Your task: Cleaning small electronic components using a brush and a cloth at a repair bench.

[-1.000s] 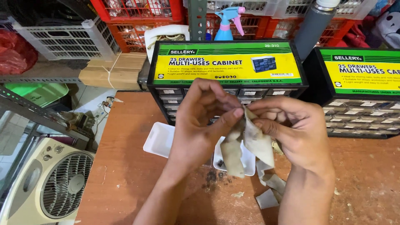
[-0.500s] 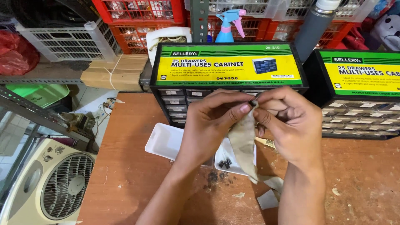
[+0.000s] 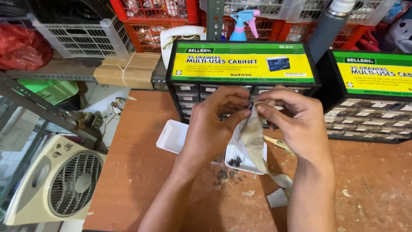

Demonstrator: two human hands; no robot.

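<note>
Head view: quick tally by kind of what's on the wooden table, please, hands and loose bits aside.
Drawer cabinets: 2
White trays: 2
Beige cloth, held by left hand and right hand: 1
Total: 5

A reddish wooden table (image 3: 141, 146) carries two drawer cabinets (image 3: 242, 68), white trays (image 3: 171, 136), scattered bits (image 3: 223, 175).

Bare wooden tabletop (image 3: 141, 141) lies open at nine o'clock of both hands and again at four o'clock. At twelve the drawer cabinet (image 3: 242, 71) blocks the way; two white trays (image 3: 171, 136) and small dark screws (image 3: 234, 162) crowd six o'clock.
</note>
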